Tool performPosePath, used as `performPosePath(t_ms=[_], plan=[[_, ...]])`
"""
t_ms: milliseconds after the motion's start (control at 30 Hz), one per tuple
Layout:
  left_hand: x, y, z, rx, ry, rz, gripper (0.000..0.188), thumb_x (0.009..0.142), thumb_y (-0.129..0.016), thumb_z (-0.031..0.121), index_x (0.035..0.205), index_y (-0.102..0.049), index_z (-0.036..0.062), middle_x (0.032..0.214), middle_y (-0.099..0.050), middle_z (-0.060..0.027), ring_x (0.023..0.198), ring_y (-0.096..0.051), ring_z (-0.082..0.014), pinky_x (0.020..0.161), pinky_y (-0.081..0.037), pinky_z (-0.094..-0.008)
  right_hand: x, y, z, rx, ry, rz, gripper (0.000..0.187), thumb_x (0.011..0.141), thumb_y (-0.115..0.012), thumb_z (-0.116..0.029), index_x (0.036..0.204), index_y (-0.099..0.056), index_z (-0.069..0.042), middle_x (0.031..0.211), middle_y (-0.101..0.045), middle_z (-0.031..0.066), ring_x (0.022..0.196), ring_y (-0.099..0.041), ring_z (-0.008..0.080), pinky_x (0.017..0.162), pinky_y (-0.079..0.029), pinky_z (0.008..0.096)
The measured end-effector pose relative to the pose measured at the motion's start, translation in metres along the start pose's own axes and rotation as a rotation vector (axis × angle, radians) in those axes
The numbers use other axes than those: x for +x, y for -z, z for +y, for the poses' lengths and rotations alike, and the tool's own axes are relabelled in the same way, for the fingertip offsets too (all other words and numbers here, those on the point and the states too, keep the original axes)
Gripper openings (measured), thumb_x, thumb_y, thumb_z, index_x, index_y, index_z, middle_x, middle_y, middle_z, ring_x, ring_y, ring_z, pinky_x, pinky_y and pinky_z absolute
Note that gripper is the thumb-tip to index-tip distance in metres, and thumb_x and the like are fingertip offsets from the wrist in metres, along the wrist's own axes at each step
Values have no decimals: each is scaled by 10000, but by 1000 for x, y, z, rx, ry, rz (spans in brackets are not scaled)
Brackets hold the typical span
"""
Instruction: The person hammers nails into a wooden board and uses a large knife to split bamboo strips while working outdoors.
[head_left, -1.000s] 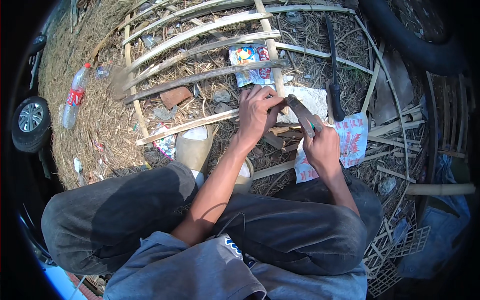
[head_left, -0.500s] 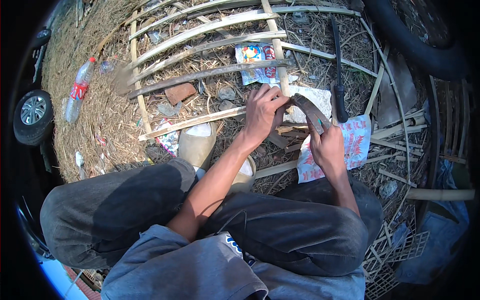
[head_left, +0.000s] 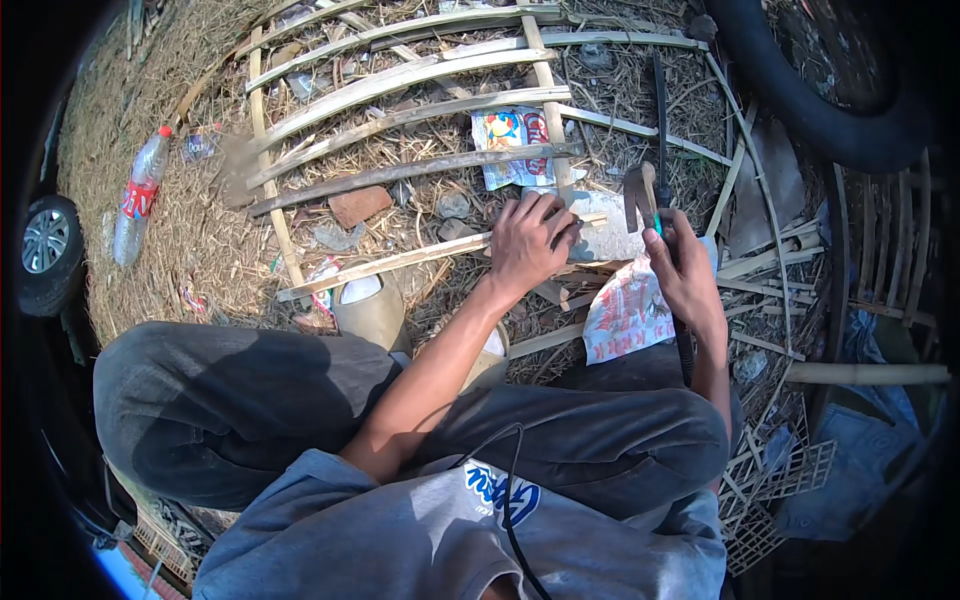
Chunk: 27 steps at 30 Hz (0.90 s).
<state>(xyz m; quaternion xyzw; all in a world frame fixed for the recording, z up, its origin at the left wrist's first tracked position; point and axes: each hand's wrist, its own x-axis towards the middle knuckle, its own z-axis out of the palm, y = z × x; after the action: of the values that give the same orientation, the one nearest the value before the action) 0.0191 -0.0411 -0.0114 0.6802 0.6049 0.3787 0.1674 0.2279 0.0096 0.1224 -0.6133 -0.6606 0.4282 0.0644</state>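
My left hand [head_left: 530, 240] is closed over a bamboo slat [head_left: 430, 252], fingers pressed down near its right end. That end lies on a pale flat stone [head_left: 612, 238]. My right hand [head_left: 688, 272] grips a hammer [head_left: 640, 200] by its handle, the head raised to the right of the slat and touching nothing. The slat crosses the near end of a frame of curved bamboo strips [head_left: 400, 75], between its two side rails. Whether a nail sits under my left fingers cannot be seen.
A long dark blade [head_left: 660, 115] lies beyond the hammer. Printed wrappers [head_left: 632, 310] and loose bamboo strips [head_left: 765, 258] lie nearby. A brick piece [head_left: 360, 206] rests inside the frame. A plastic bottle [head_left: 140, 200] lies left; a black tire [head_left: 840, 130] stands at the upper right.
The hammer in my right hand has moved right, away from my left hand, and its head has turned more upright. My left hand has settled flatter over the slat.
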Motion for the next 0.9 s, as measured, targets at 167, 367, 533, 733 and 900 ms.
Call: performPosePath(t_ms=[167, 367, 533, 733, 900], plan=[[6, 3, 9, -25, 114, 32, 272, 762, -844, 275, 865, -671, 92, 965, -639, -60, 930, -608, -267, 838, -396, -422, 3, 20, -19, 38, -53, -26, 383, 1080, -538, -329, 1202, -549, 34, 732, -573, 147, 675, -470, 188, 645, -434, 385], [-3, 9, 13, 106, 427, 53, 628, 665, -891, 467, 1047, -621, 48, 988, -640, -106, 971, -619, -316, 905, -402, -470, 22, -48, -32, -72, -227, 105, 590, 1000, -630, -469, 1023, -594, 120, 757, -663, 311, 767, -692, 476, 680, -508, 525], [7, 13, 9, 19, 461, 47, 603, 644, -905, 443, 1012, -633, 50, 935, -675, -110, 813, -667, -337, 756, -484, -461, 79, -81, -55, -103, -193, 299, 652, 783, -854, -448, 1023, -645, 121, 807, -698, 311, 823, -720, 463, 737, -552, 503], [4, 13, 6, -14, 357, 55, 416, 677, -896, 428, 819, -687, 98, 860, -651, -28, 660, -652, -319, 600, -500, -438, 129, -96, -27, -77, -241, 288, 524, 692, -938, -381, 859, -715, 63, 797, -735, 220, 742, -740, 289, 697, -567, 407], [10, 24, 14, 48, 245, 54, 425, 667, -908, 443, 731, -669, 97, 807, -647, -37, 622, -656, -312, 552, -483, -445, 104, -95, -12, 539, -243, 311, 346, 725, -950, -204, 792, -655, -37, 808, -719, 70, 693, -643, 151, 623, -514, 348]])
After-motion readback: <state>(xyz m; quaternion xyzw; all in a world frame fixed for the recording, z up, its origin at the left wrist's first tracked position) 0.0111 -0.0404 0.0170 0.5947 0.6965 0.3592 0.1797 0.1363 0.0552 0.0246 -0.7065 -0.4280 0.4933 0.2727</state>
